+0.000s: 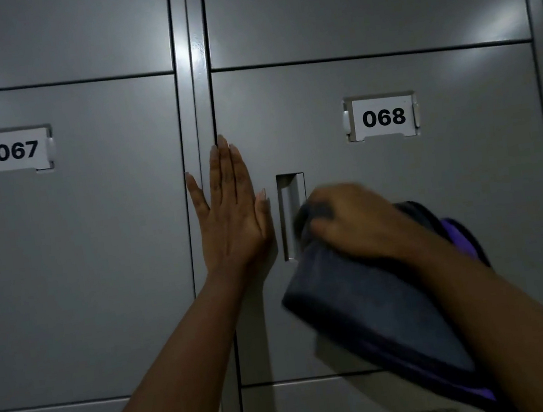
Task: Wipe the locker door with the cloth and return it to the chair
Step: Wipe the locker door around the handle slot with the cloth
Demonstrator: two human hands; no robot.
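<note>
grey locker door [450, 182] labelled 068, with the left hand [231, 211] pressed flat against its edge at 9 o'clock, fingers [223, 163] spread and empty; the right hand [351, 221] grips a dark cloth [361, 297] against the door beside the recessed handle [290, 217], cloth hanging toward 5 o'clock.

A wall of grey metal lockers [81, 265] is seen. Soft light spots are thrown on the top doors. A tag marked 067 [16, 150] is fixed near one door's top edge.

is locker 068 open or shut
Shut. Door 068 sits flush with its frame, gaps even all round. The left hand lies flat on it; the right hand presses the cloth by the handle.
</note>
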